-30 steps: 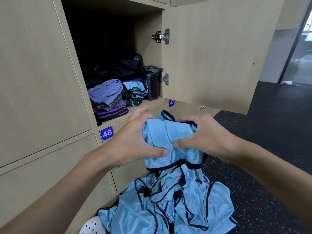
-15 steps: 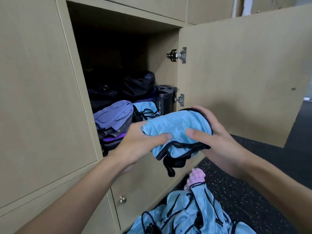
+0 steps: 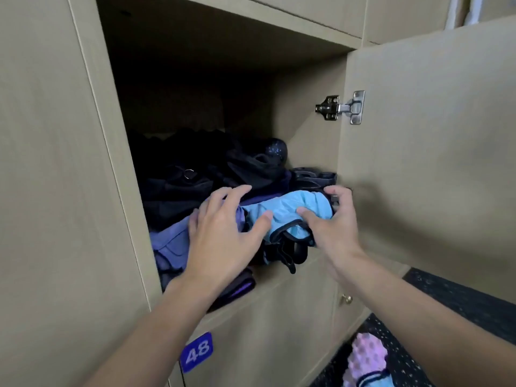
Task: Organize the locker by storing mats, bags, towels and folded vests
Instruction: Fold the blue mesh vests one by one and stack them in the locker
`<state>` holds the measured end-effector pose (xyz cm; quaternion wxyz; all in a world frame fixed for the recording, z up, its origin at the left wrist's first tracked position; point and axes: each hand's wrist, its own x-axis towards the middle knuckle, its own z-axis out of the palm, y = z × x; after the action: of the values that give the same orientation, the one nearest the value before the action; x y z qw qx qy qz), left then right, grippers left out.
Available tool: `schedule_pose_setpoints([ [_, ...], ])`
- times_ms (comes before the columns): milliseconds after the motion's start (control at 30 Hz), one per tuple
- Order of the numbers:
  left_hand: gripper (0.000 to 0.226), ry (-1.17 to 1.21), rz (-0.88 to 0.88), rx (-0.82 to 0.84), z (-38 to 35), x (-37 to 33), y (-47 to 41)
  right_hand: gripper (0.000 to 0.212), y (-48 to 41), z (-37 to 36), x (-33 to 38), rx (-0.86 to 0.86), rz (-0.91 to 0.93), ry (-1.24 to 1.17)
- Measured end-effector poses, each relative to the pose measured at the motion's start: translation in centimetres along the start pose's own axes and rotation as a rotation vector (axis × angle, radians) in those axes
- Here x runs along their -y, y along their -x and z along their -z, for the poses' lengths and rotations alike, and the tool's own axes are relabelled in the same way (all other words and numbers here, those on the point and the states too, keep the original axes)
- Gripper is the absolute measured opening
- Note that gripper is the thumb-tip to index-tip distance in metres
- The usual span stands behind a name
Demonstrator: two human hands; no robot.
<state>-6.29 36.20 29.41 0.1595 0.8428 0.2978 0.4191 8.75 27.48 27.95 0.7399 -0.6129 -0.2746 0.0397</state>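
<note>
Folded vest (image 3: 301, 201) partly behind right hand (image 3: 333, 229)

Inside the open locker (image 3: 223, 46), a folded vest (image 3: 293, 210) sits at the front of the shelf, with a stack of folded cloth (image 3: 170, 241) to its left, a bottle (image 3: 312, 177) behind it by the right wall, bags (image 3: 178, 185) piled behind, and a ball (image 3: 275, 150) farther back. The left hand (image 3: 223, 241) rests on the stack, thumb against the vest, while the right hand (image 3: 332, 227) grips the vest's right end. The door (image 3: 432, 149) stands open to the right on its hinge (image 3: 340, 108); below the shelf are a number plate (image 3: 196, 351) at left and a knob (image 3: 346, 298) at right, with a studded roller (image 3: 368, 356) on the floor (image 3: 460, 297).
</note>
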Motion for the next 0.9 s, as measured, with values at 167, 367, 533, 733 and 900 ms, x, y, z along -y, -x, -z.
schedule_pose_setpoints([
  [167,0.068,-0.122,-0.031,0.013,-2.2,1.4,-3.1,0.048,-4.4,-3.9,-1.6,-0.031,0.031,-0.034],
  [367,0.058,-0.401,-0.052,0.105,-4.6,3.2,-4.7,0.028,-6.4,-6.6,-3.8,0.08,0.215,0.157],
  [533,0.061,-0.565,-0.095,0.087,-5.9,4.8,-4.6,0.04,-6.2,-6.7,-5.4,0.164,0.387,0.621],
  [733,0.059,-0.617,-0.136,0.005,-6.4,5.8,-4.6,0.057,-4.6,-6.3,-6.3,0.057,0.724,1.011],
  [900,0.062,-0.634,-0.156,0.023,-6.3,6.2,-4.2,0.048,-5.5,-6.4,-6.3,0.294,0.658,0.935],
])
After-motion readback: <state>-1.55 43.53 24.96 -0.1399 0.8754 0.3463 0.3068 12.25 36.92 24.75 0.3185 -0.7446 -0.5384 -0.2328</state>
